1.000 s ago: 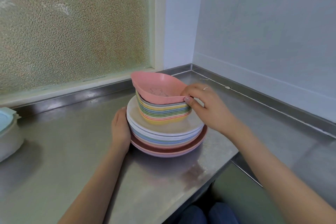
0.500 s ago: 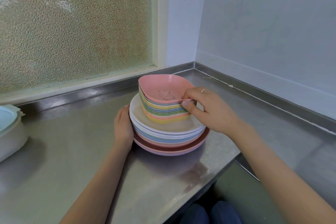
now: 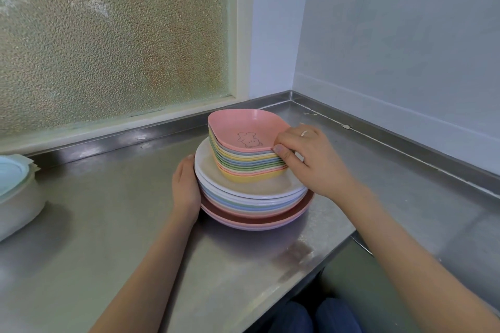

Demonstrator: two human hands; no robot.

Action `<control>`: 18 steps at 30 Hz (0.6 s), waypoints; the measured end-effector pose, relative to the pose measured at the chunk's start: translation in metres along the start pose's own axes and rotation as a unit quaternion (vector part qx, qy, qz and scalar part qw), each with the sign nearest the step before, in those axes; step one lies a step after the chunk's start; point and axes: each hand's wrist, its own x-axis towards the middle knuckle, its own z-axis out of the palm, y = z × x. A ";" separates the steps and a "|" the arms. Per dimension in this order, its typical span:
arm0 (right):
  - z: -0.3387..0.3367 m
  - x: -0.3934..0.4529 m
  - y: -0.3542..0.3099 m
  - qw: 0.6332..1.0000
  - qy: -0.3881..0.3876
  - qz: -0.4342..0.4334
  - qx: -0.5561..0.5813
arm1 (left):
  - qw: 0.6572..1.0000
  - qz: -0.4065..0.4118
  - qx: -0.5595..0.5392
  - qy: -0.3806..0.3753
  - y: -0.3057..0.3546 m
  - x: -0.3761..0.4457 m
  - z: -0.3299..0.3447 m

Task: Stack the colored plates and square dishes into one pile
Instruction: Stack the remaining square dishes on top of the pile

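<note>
A pile of round plates point(image 3: 251, 197) in white, blue, green and pink stands on the steel counter. On its top plate sits a stack of square dishes point(image 3: 249, 166) in pastel colours. The uppermost one is a pink square dish point(image 3: 238, 130) with a small drawn figure inside. My right hand point(image 3: 311, 159) pinches this pink dish at its right corner, thumb at the rim and fingers curled over the edge. My left hand point(image 3: 185, 186) rests flat against the left side of the round plates, fingers straight.
The steel counter point(image 3: 108, 224) ends in a front edge near my legs, with a lower steel surface to the right. A white lidded container point(image 3: 16, 194) stands at the far left. A frosted window and a tiled wall close the corner behind the pile.
The pink square dish, tilted above the stack a second ago, has come down and now sits level on the other square dishes. My right hand stayed on its corner; my left hand kept its place.
</note>
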 end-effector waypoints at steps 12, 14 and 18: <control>0.046 -0.060 0.016 0.811 0.059 0.420 0.404 | 1.000 0.008 0.012 0.015 -0.001 -0.003 -0.001; 0.056 -0.062 0.013 0.785 0.067 0.427 0.444 | 1.000 -0.008 -0.013 0.005 0.001 -0.005 -0.002; 0.064 -0.058 0.011 0.741 0.083 0.464 0.478 | 0.999 -0.008 -0.026 -0.016 -0.001 -0.012 -0.005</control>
